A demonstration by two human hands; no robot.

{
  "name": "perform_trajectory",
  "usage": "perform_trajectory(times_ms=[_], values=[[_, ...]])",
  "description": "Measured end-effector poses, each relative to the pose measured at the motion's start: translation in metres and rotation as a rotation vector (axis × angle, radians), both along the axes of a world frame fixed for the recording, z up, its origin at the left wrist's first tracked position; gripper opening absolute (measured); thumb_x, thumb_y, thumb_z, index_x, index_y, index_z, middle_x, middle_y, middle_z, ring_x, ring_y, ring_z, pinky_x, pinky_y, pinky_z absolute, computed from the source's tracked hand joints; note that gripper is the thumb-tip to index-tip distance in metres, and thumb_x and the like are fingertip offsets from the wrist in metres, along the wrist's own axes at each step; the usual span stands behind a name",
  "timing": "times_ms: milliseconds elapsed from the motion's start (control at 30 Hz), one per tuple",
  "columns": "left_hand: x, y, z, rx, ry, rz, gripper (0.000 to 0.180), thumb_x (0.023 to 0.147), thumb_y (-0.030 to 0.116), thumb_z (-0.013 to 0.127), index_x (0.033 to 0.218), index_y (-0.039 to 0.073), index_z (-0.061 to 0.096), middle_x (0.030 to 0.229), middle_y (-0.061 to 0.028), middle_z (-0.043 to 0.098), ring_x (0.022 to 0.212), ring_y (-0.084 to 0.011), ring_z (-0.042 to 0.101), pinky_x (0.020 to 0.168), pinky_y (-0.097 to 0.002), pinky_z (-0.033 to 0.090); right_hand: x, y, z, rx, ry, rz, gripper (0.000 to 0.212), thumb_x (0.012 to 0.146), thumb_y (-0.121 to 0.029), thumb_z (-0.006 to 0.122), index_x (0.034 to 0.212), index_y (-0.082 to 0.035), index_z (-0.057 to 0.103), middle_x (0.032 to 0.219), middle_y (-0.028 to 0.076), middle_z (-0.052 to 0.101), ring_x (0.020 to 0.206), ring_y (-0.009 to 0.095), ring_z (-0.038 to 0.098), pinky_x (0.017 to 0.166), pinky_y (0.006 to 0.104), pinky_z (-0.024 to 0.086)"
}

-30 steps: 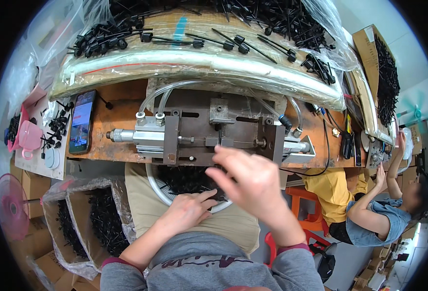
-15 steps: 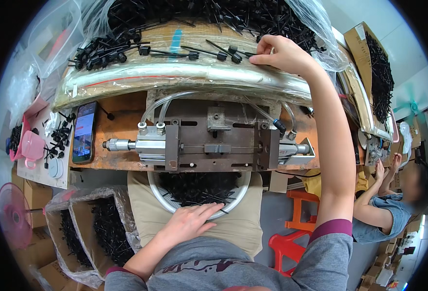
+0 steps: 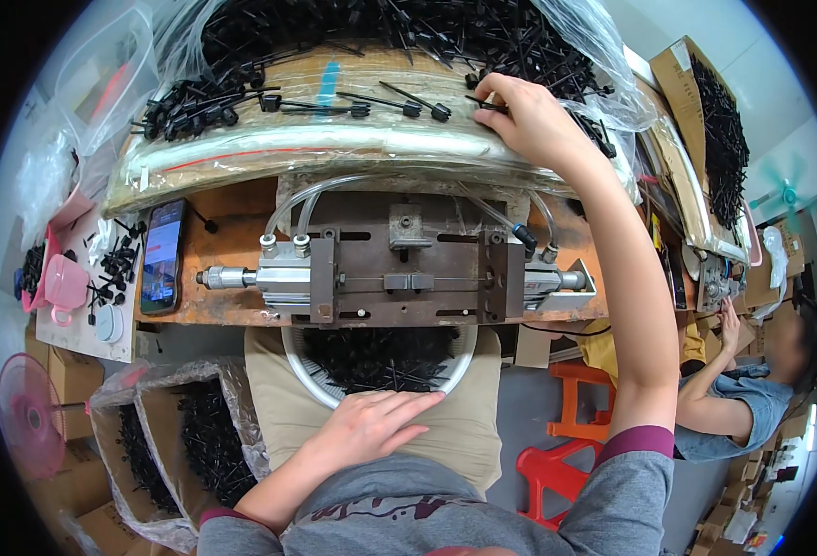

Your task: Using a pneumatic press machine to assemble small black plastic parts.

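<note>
My right hand [image 3: 531, 119] reaches over the cardboard ledge beyond the machine. Its thumb and fingers pinch a thin black plastic stem part [image 3: 484, 102]. Several like it, black stems with thicker heads [image 3: 410, 108], lie in a row to its left. My left hand [image 3: 371, 426] rests at the near rim of a white round basket [image 3: 471, 357] on my lap, its fingers stretched out and nothing in them. Black stem parts [image 3: 376, 357] fill the basket. Between the hands sits a metal clamping machine [image 3: 408, 301] with a small block [image 3: 408, 282] at its middle.
A large plastic-lined heap of black parts [image 3: 408, 28] lies at the back. At left are a phone [image 3: 160, 255], a pink cup [image 3: 64, 283] and lined boxes [image 3: 163, 435] of parts. Red stools [image 3: 547, 473] stand at right, near a co-worker [image 3: 733, 408].
My right hand has drawn slightly back and left, with the stem part in its pinch. A part sticking out by my left fingertips no longer shows there; those fingers have shifted slightly right.
</note>
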State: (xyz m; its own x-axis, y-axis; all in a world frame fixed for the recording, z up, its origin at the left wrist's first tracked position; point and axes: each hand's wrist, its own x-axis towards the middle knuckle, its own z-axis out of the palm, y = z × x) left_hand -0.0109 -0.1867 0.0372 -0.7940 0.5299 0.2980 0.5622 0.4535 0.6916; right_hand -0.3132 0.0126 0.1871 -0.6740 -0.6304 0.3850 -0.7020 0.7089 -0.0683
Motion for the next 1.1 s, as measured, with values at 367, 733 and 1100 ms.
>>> perform_trajectory(times_ms=[367, 733, 1100], values=[[0.005, -0.002, 0.006, 0.053, 0.024, 0.0, 0.047, 0.084, 0.018, 0.073, 0.129, 0.01, 0.061, 0.101, -0.0051, 0.071, 0.079, -0.0203, 0.069, 0.07, -0.0307, 0.056, -0.004, -0.018, 0.014, -0.004, -0.175, -0.196, 0.025, 0.075, -0.016, 0.072, 0.093, 0.001, 0.068, 0.085, 0.013, 0.07, 0.082, 0.024, 0.067, 0.076, 0.0348, 0.053], [-0.015, -0.011, 0.037, 0.372, 0.096, 0.117, 0.048, 0.079, 0.003, 0.076, 0.125, 0.0, 0.063, 0.107, -0.0147, 0.07, 0.085, -0.0207, 0.071, 0.072, -0.0302, 0.058, 0.066, -0.022, 0.02, -0.091, 0.391, 0.121, 0.016, 0.07, -0.005, 0.07, 0.082, -0.002, 0.06, 0.086, 0.013, 0.066, 0.072, 0.028, 0.064, 0.064, 0.0331, 0.054], [-0.024, -0.019, 0.073, 0.522, 0.072, 0.198, 0.04, 0.069, 0.0, 0.083, 0.108, -0.002, 0.072, 0.095, -0.0135, 0.071, 0.083, -0.0216, 0.069, 0.071, -0.0292, 0.057, 0.206, -0.019, -0.049, -0.13, 0.433, 0.473, 0.021, 0.078, -0.014, 0.066, 0.087, 0.004, 0.065, 0.081, 0.013, 0.062, 0.064, 0.016, 0.058, 0.054, 0.0253, 0.046]])
